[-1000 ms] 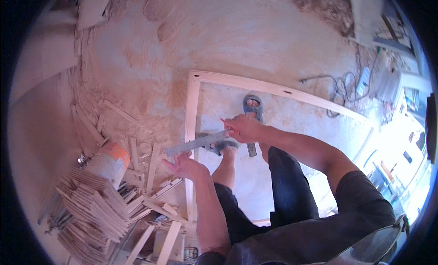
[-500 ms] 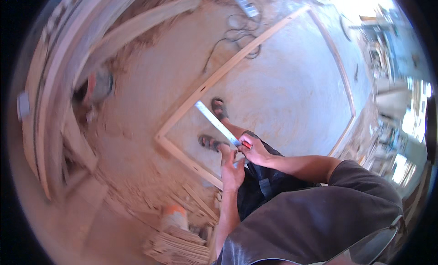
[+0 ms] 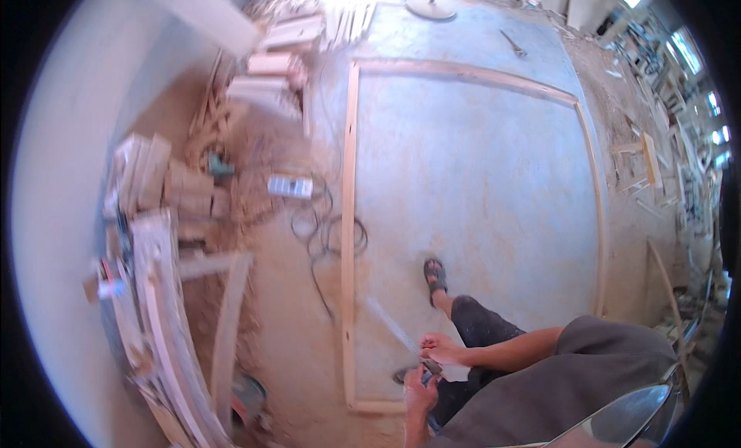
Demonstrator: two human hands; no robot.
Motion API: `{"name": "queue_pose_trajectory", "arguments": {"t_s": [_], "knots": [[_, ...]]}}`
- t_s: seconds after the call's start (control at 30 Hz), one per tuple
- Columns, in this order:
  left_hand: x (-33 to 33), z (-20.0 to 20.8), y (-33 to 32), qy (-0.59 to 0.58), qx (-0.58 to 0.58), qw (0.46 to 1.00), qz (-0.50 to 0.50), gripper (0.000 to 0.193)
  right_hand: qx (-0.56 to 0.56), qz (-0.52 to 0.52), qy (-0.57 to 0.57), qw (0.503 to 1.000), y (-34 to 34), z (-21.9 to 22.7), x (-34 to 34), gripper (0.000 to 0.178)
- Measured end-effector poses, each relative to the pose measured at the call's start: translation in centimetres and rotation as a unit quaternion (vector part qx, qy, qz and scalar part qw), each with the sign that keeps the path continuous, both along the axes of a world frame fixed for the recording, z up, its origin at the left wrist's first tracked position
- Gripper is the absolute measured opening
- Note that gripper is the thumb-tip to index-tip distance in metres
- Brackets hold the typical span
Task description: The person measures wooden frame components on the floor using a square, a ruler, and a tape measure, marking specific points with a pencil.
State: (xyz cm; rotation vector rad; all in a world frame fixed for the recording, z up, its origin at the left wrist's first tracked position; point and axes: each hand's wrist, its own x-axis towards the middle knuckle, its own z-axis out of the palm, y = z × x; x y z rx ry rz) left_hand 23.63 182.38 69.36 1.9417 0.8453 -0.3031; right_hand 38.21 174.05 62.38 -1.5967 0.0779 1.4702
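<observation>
Your left hand (image 3: 419, 395) grips a metal square (image 3: 394, 326) at its near end; your right hand (image 3: 445, 350) curls beside it, grip indeterminable. A wooden frame (image 3: 349, 255) surrounds your feet (image 3: 435, 278).

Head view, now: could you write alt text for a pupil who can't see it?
A person's left hand and right hand are together at the near end of a metal ruler, above a large rectangular wooden frame on the floor. Their sandalled feet are inside the frame; a power strip and wood pieces lie left of it.
</observation>
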Motion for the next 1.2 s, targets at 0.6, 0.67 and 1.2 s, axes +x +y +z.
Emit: {"name": "queue_pose_trajectory", "arguments": {"t_s": [0.6,0.67,1.2], "knots": [[37.3,3.9,15.8,0.009,-0.007,1.0,0.02,0.046,-0.273,0.116,-0.212,0.931,-9.9,7.5,40.2,0.027],[42.9,3.4,18.2,0.035,-0.02,0.999,-0.016,0.05,-0.269,0.075,-0.226,0.933,-7.6,9.8,45.3,0.022],[84.6,8.0,31.0,0.107,-0.142,0.976,0.125,0.05,0.008,0.012,-0.062,0.998,10.1,16.1,93.3,0.015]]}}
